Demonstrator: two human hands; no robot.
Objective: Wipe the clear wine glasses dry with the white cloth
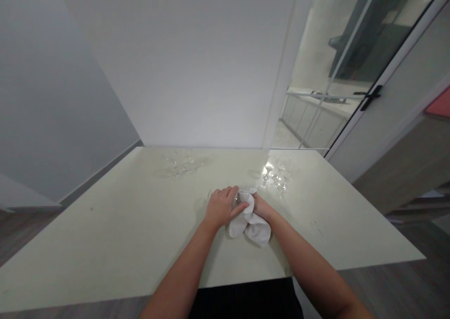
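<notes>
My left hand (222,205) is wrapped round a clear stemmed glass (237,199), most of which its fingers cover. A faint curve of the glass shows left of the fingers. My right hand (261,206) grips a white cloth (258,231) and presses it against the glass's right end. The cloth is bunched at the top, and its loose folds hang toward the table. My left thumb reaches across to touch the cloth. Both hands are close together above the middle of the table, and the right fingers are partly hidden by the cloth.
Several clear stemmed glasses (267,174) stand on the pale table (116,234) beyond my right hand. Another group of clear glasses (181,165) is at the far left. A white wall panel (197,75) rises behind the table, with a glass-paned door (326,79) at right.
</notes>
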